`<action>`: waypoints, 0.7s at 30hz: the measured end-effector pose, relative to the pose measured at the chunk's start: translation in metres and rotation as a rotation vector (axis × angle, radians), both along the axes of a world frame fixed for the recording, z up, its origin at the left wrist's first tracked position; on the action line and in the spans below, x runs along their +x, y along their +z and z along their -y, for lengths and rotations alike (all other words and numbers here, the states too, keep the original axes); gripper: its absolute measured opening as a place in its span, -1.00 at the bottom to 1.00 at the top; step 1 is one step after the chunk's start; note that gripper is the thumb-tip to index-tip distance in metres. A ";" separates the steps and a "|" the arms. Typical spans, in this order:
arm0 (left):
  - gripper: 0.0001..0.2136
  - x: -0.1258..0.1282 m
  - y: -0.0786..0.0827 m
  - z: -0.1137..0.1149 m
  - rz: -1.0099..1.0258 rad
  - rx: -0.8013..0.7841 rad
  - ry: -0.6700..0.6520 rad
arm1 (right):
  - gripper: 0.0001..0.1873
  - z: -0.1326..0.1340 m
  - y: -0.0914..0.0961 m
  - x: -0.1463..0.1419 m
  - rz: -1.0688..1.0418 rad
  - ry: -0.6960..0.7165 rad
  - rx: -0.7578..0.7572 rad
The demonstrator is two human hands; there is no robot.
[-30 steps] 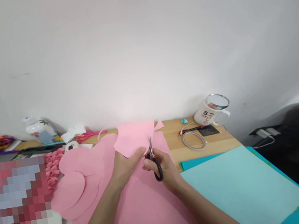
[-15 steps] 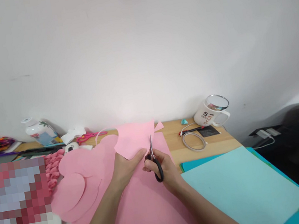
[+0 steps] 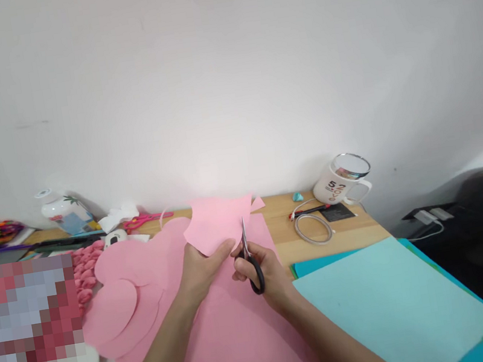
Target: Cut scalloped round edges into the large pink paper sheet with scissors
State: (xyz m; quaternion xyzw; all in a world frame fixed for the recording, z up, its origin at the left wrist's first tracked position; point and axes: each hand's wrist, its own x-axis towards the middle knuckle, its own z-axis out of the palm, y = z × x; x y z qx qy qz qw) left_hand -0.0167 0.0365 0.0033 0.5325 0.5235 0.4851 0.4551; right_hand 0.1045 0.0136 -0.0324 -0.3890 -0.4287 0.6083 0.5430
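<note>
My left hand (image 3: 204,268) pinches the lower edge of a pink paper piece (image 3: 218,224), thumb on top and fingers hidden beneath. The piece has curved cut edges and is held up over a large pink sheet (image 3: 247,333). In my right hand (image 3: 265,272) is a pair of black-handled scissors (image 3: 255,273), fingers through the loops. Their blades point away from me along the right edge of the piece and look nearly closed. Several rounded pink cut-outs (image 3: 110,312) lie overlapping to the left of my left hand.
Light-blue paper (image 3: 392,298) lies at the right. Behind it are a white mug (image 3: 336,183), a coiled cable (image 3: 313,229) and a black card (image 3: 337,212). A white bottle (image 3: 63,212) and pink scissors (image 3: 144,221) sit at the back left. A pink scrap (image 3: 257,204) lies near the wall.
The pink piece has shifted and turned slightly in my left hand. A thin curled strip at its left looks shorter now. Both hands stay in nearly the same place.
</note>
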 end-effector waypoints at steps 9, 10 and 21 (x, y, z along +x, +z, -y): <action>-0.81 0.001 0.000 -0.001 0.003 0.026 0.013 | -0.90 0.001 -0.004 0.001 0.013 0.015 0.013; -0.81 0.001 0.000 -0.001 0.007 0.032 0.012 | -0.90 0.001 -0.003 0.001 0.012 0.014 0.009; -0.75 0.000 0.002 0.000 -0.037 0.017 -0.028 | -0.78 0.000 0.007 0.006 0.098 0.013 0.026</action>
